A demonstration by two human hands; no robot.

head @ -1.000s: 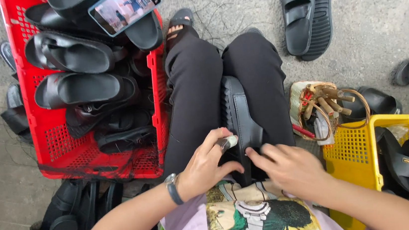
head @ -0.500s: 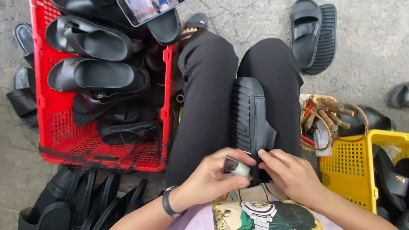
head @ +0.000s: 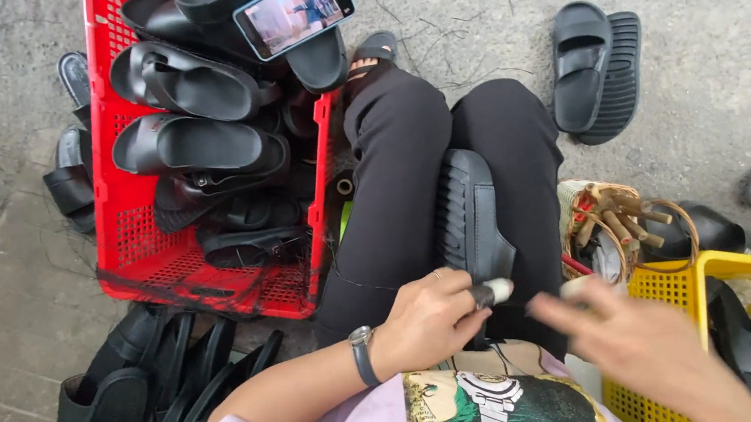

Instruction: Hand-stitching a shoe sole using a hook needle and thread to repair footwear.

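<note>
Sandal, black and ribbed, lies sole-up along my lap, its near end pinched in my left hand, whose fingertip is taped white. My right hand is blurred just right of the sandal, fingers spread and holding nothing. Left of the sandal, past my knee, the red crate is packed with black sandals. Right of it stands the yellow crate, with a small basket between. Beyond its far end the floor is bare concrete.
</note>
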